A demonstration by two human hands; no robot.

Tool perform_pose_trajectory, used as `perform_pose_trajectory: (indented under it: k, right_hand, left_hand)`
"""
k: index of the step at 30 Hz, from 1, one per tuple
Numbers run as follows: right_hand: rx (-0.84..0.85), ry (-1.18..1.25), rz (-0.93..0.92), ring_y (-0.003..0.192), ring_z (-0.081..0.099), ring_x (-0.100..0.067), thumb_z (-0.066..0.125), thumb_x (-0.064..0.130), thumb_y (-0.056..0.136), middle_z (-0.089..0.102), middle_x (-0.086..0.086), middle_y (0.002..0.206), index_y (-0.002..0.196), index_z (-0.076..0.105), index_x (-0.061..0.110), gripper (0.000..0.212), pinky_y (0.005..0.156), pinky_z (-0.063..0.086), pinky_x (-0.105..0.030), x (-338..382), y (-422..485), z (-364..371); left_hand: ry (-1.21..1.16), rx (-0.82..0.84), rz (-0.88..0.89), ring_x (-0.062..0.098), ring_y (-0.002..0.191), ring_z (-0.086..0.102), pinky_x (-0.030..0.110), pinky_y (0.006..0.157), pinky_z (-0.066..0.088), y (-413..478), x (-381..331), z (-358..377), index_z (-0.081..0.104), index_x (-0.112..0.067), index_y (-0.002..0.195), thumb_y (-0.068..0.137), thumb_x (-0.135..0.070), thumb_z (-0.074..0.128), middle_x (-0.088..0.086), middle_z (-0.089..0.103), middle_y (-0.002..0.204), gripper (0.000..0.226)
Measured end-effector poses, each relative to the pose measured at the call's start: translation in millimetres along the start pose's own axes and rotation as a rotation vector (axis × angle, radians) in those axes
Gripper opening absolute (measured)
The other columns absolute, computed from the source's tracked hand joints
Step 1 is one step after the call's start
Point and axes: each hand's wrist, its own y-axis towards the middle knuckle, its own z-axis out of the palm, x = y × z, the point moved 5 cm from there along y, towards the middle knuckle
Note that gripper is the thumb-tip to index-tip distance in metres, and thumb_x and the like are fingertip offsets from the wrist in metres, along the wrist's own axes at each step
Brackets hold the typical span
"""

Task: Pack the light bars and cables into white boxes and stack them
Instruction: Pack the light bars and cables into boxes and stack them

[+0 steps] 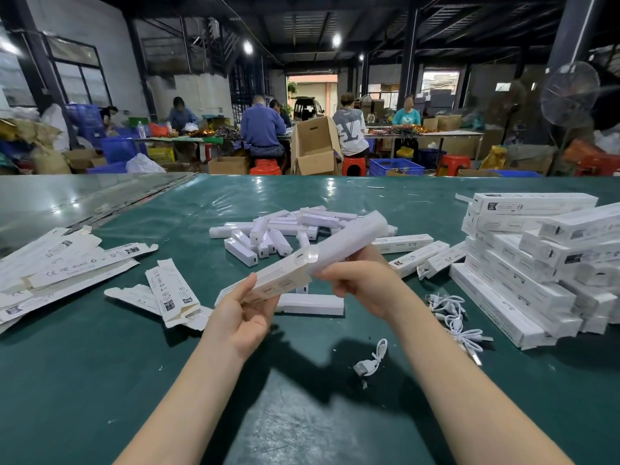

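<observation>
light bar going into its box

the left hand [241, 317] holds a long white cardboard box [278, 280] above the green tabletop [134, 380]. its thumb and fingers are curled round the near end, and the box tilts up and away so its open mouth faces the other hand. the right hand [362, 283] has its fingers clamped on a pale white light bar [352, 236] right at that mouth. the bar lies in line with the box, its far end motion-blurred, and it looks partly inside, though how far in i cannot tell. holding both off the surface probably lets the bar slide straight down the box without catching.

the supplies are laid out in a ring within reach. a loose pile of short white light bars [278, 233] lies just beyond the hands. flattened white box blanks [50, 263] are spread out on the left. a tangle of white usb cables [453, 313] lies to the right, with one coiled white cable [372, 359] nearer the body, likely set out for this box. further right, closed white boxes are built into a stack [536, 256]. another white box [312, 303] lies flat just under the hands.

judging by this, the cable, the closing of the flap and the stacking are yet to come for this box.
</observation>
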Motion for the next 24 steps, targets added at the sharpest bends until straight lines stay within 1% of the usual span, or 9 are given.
perform_pose_trajectory:
  k: [2, 4, 7, 10, 13, 15, 17, 22, 24]
  right_hand:
    - [-0.028, -0.116, -0.055, 0.042, 0.042, -0.008, 0.07, -0.004, 0.065, 0.054, 0.009, 0.048, 0.07, 0.062, 0.01, 0.017, 0.043, 0.036, -0.019, 1, 1, 1]
    - [-0.021, -0.168, -0.078, 0.045, 0.047, -0.006, 0.07, 0.004, 0.065, 0.059, 0.011, 0.054, 0.074, 0.063, 0.015, 0.015, 0.045, 0.041, -0.019, 3, 2, 4]
    - [0.001, -0.185, -0.019, 0.062, 0.054, -0.012, 0.061, 0.003, 0.072, 0.063, -0.002, 0.08, 0.083, 0.061, 0.016, 0.016, 0.055, 0.049, -0.024, -1, 6, 9]
    - [0.044, 0.028, 0.013, 0.064, 0.053, -0.016, 0.057, 0.017, 0.071, 0.063, -0.001, 0.074, 0.084, 0.061, 0.012, 0.015, 0.057, 0.052, -0.029, -1, 9, 15]
    - [0.005, 0.18, 0.035, 0.062, 0.059, -0.013, 0.056, 0.037, 0.079, 0.066, 0.005, 0.067, 0.094, 0.06, 0.013, 0.029, 0.059, 0.055, -0.032, 1, 10, 14]
    - [-0.064, 0.128, -0.024, 0.067, 0.063, -0.011, 0.053, 0.031, 0.091, 0.068, 0.006, 0.071, 0.091, 0.061, 0.016, 0.017, 0.061, 0.056, -0.03, 2, 10, 11]
    - [-0.155, 0.032, -0.096, 0.068, 0.064, -0.004, 0.054, 0.015, 0.091, 0.065, 0.004, 0.078, 0.091, 0.057, 0.021, 0.006, 0.064, 0.056, -0.025, 4, 9, 8]
    - [-0.445, 0.069, -0.333, 0.065, 0.066, -0.004, 0.067, -0.005, 0.078, 0.051, 0.001, 0.098, 0.103, 0.032, 0.03, 0.056, 0.055, 0.055, -0.023, 13, -2, -2]
    - [-0.522, 0.051, -0.39, 0.063, 0.067, -0.008, 0.069, -0.005, 0.076, 0.05, 0.003, 0.102, 0.101, 0.029, 0.033, 0.061, 0.057, 0.057, -0.027, 16, -6, -5]
  left_hand:
    - [-0.004, -0.011, -0.008, 0.027, 0.076, 0.064, 0.042, 0.068, 0.055, 1, -1, 0, 0.055, 0.003, 0.086, 0.093, -0.005, 0.051, 0.016, 0.066, 0.072, 0.012]
    - [-0.031, -0.004, -0.013, 0.027, 0.082, 0.062, 0.039, 0.057, 0.056, 0, -1, 1, 0.056, 0.003, 0.088, 0.093, -0.008, 0.051, 0.016, 0.066, 0.076, 0.013]
    - [-0.053, 0.017, -0.011, 0.026, 0.082, 0.061, 0.037, 0.05, 0.055, 0, 0, 2, 0.056, 0.001, 0.092, 0.095, -0.013, 0.05, 0.015, 0.064, 0.088, 0.015]
    - [-0.088, 0.028, -0.008, 0.026, 0.082, 0.061, 0.037, 0.054, 0.055, -1, 2, 4, 0.056, 0.002, 0.092, 0.095, -0.013, 0.05, 0.015, 0.063, 0.092, 0.016]
    - [-0.125, 0.014, 0.004, 0.028, 0.082, 0.061, 0.038, 0.052, 0.055, -2, 1, 6, 0.056, 0.003, 0.09, 0.095, -0.012, 0.05, 0.016, 0.063, 0.09, 0.017]
    - [-0.129, 0.002, 0.008, 0.029, 0.082, 0.06, 0.039, 0.053, 0.056, -3, 3, 6, 0.055, 0.003, 0.088, 0.094, -0.01, 0.051, 0.018, 0.065, 0.082, 0.016]
    - [-0.14, -0.03, 0.018, 0.028, 0.081, 0.061, 0.039, 0.065, 0.058, -5, 7, 5, 0.056, 0.001, 0.084, 0.092, -0.009, 0.054, 0.019, 0.066, 0.067, 0.013]
    - [-0.145, -0.102, 0.021, 0.024, 0.077, 0.062, 0.037, 0.083, 0.054, -8, 11, 2, 0.055, -0.002, 0.079, 0.087, -0.01, 0.062, 0.013, 0.066, 0.062, 0.014]
    - [-0.135, -0.08, -0.007, 0.024, 0.077, 0.063, 0.037, 0.081, 0.051, -9, 14, 4, 0.056, -0.001, 0.081, 0.088, -0.011, 0.06, 0.015, 0.067, 0.062, 0.013]
